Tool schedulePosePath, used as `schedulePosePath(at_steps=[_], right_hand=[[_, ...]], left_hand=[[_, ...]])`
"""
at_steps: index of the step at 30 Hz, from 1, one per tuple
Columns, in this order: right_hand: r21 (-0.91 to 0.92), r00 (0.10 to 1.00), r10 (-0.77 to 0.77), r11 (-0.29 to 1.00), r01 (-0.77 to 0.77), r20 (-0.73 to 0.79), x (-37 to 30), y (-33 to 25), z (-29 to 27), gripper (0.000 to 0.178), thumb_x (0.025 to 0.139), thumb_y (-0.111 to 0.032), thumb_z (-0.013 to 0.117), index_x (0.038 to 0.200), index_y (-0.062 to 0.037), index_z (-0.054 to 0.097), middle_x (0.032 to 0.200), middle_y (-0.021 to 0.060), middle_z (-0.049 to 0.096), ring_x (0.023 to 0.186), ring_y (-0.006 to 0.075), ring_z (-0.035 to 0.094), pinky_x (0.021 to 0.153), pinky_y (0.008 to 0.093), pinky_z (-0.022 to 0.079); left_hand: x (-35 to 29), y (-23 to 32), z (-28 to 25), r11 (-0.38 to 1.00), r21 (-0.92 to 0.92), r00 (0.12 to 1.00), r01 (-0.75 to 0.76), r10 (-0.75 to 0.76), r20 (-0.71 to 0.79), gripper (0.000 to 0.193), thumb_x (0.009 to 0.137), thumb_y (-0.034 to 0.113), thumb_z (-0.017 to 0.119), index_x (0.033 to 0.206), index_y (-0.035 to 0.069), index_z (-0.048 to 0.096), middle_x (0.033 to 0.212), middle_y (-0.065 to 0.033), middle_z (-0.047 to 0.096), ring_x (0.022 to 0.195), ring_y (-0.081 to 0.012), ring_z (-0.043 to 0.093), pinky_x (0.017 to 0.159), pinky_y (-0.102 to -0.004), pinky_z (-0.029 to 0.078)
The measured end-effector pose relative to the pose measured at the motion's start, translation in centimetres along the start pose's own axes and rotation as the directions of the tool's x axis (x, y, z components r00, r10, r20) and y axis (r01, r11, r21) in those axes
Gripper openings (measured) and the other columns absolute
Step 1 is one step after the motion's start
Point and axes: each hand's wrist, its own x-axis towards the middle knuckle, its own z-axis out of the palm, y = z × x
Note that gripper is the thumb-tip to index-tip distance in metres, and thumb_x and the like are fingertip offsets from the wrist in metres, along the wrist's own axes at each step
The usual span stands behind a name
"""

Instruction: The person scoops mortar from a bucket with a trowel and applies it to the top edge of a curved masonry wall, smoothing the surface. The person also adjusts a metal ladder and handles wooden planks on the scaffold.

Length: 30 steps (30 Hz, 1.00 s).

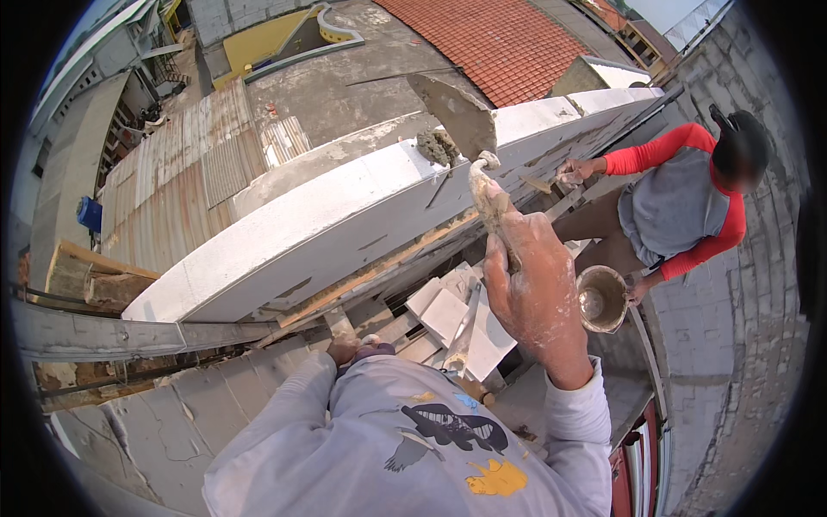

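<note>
My right hand (536, 280), dusted with mortar, is closed around the crusted handle of a trowel (461, 116). Its broad blade is raised over the top of a white block wall (345, 194). A grey lump of mortar (438, 148) shows by the blade's left edge, at the wall top; whether the two touch I cannot tell. Low by my shirt is my left hand (346, 348), its fingers mostly hidden. On the right a co-worker in red sleeves holds a smaller trowel (537, 183) in one hand and grips a mortar-stained bucket (601, 302) with the other.
White block pieces (448, 314) are piled below the wall, with a long narrow tool (468, 332) across them. A wooden batten (379, 260) runs along the wall's near face. Beyond it lie a rusty corrugated roof (177, 177) and an orange tiled roof (491, 43).
</note>
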Motion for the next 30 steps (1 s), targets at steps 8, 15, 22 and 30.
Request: schedulePosePath(at_steps=[8,15,22,30], right_hand=[[-0.004,1.0,0.004,1.0,-0.004,0.006,0.1,1.7,-0.2,0.05,0.089,-0.005,0.064,0.138,-0.0037,0.056,0.081,0.0196,0.054,0.073,0.037,0.06,0.066,0.0489,0.047],[0.038,0.998,0.0,0.999,0.002,-0.061,0.9,1.6,-0.4,0.049,0.09,-0.002,0.062,0.138,-0.0037,0.056,0.081,0.0205,0.054,0.073,0.0373,0.058,0.066,0.0477,0.046],[0.043,0.997,0.043,0.998,-0.041,-0.057,0.4,1.5,-0.2,0.042,0.092,-0.007,0.061,0.134,-0.0016,0.059,0.081,0.022,0.057,0.074,0.0387,0.059,0.067,0.0493,0.047],[-0.021,0.996,0.05,0.998,-0.052,-0.069,0.5,3.1,0.4,0.035,0.092,-0.008,0.063,0.126,0.0006,0.06,0.085,0.0207,0.057,0.073,0.0402,0.059,0.069,0.0493,0.048]], left_hand=[[0.4,0.8,-0.3,0.994,-0.09,0.998,0.067,-0.068,-0.01,0.026,0.094,0.021,0.05,0.096,0.006,0.07,0.103,-0.0216,0.07,0.101,-0.0384,0.068,0.088,-0.0498,0.053],[0.0,0.4,-0.2,0.999,-0.034,1.0,-0.006,0.005,-0.03,0.025,0.093,0.019,0.05,0.09,0.004,0.07,0.1,-0.0234,0.07,0.095,-0.0392,0.069,0.083,-0.05,0.054],[0.4,-0.6,0.4,1.0,-0.015,0.997,-0.021,0.02,-0.077,0.023,0.091,0.019,0.052,0.086,0.004,0.069,0.092,-0.0193,0.07,0.088,-0.038,0.07,0.077,-0.0486,0.056],[0.0,0.6,-0.5,0.998,-0.062,0.999,-0.016,0.013,-0.053,0.017,0.087,0.017,0.056,0.086,0.005,0.068,0.094,-0.0193,0.069,0.088,-0.0374,0.07,0.075,-0.0479,0.056]])
